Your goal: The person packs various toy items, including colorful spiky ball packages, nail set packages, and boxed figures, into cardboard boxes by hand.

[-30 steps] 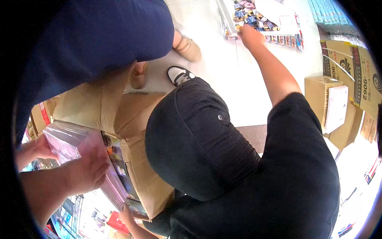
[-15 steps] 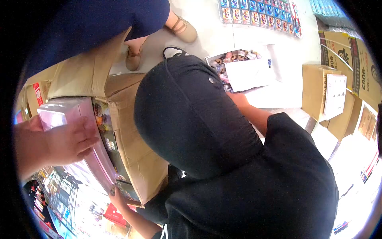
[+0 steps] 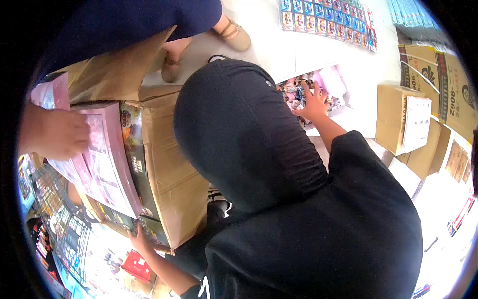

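My left hand (image 3: 56, 133) comes in from the left edge, its fingers curled over a pink box (image 3: 50, 94) with pale printed panels. A similar pink box (image 3: 105, 154) lies beside it, at the mouth of an open brown carton (image 3: 172, 169). Dark boxes with colourful prints (image 3: 133, 149) are packed in this carton. My right hand does not show. In front of me a person in a black cap and black shirt (image 3: 318, 229) bends over; this person's one hand (image 3: 139, 236) touches the carton's lower corner, the other (image 3: 314, 103) reaches among small figures in a white box (image 3: 361, 112).
Another person's shoes (image 3: 234, 37) stand beside the carton flaps. Rows of carded items (image 3: 326, 22) lie on the floor at the top. Brown cartons (image 3: 423, 70) are stacked at the right. A wire basket (image 3: 62, 214) and a red box (image 3: 137, 264) are at lower left.
My left hand has moved left, and one pink box has come away from the other with it. The person in black has moved a hand onto the figures; the white panel over them is gone.
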Available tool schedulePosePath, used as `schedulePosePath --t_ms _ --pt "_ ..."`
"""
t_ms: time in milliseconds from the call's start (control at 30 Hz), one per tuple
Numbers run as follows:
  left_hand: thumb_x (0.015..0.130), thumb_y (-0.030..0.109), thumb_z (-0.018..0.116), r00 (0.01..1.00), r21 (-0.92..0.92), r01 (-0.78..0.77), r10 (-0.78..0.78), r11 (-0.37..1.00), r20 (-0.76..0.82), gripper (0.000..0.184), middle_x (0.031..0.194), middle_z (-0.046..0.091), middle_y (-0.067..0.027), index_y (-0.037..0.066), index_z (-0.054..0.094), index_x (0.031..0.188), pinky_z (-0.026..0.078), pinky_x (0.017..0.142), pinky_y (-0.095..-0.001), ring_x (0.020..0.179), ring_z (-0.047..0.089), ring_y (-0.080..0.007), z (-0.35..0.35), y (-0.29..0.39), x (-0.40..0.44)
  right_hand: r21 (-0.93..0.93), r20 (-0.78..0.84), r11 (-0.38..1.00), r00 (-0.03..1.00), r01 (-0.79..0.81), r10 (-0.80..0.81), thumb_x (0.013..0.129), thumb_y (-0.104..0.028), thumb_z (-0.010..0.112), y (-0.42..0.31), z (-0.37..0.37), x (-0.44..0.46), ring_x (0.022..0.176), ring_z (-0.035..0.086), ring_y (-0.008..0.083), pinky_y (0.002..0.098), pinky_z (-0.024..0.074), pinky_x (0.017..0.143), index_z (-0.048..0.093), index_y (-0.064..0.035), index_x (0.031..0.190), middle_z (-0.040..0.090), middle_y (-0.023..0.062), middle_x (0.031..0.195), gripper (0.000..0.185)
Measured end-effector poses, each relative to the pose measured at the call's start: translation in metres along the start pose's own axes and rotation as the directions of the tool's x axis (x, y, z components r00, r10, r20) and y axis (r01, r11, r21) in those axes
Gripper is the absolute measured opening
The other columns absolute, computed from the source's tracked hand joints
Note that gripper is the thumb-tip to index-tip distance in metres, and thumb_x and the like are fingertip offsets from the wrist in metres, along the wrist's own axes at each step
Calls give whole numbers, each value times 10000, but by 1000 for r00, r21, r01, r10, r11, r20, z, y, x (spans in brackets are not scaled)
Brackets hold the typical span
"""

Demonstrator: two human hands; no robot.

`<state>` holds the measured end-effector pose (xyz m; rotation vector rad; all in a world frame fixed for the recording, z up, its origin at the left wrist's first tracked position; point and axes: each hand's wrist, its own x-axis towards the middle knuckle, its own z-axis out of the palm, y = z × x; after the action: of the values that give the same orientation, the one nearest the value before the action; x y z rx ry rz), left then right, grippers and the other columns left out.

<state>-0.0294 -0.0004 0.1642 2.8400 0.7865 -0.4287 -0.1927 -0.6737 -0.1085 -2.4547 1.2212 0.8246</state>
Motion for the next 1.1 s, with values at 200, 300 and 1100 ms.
schedulePosePath --t_ms 200,300,1100 --pt "880 361 724 998 -48 21 -23 999 -62 827 1373 566 -307 -161 406 1437 443 1050 -391 1257 576 -364 6 -16 7 -412 114 858 952 306 -284 643 -406 916 -16 46 21 1506 157 473 717 462 934 210 -338 1599 22 25 1704 1190" --pt "882 346 720 999 -21 15 -16 1000 -52 833 1393 553 -302 -160 384 1452 425 1070 -380 1278 561 -351 5 -9 4 -113 -68 955 957 274 -283 849 -267 692 -10 51 31 1349 424 435 560 467 1000 457 -241 1464 327 156 1562 659" --pt "1011 426 518 873 220 -176 255 960 -416 611 1201 646 -253 22 478 1469 321 1136 -529 1199 525 -484 42 -5 -41 990 -58 119 991 72 -117 862 -5 688 47 -126 -93 936 703 218 371 639 757 533 -56 1341 675 96 1095 506"
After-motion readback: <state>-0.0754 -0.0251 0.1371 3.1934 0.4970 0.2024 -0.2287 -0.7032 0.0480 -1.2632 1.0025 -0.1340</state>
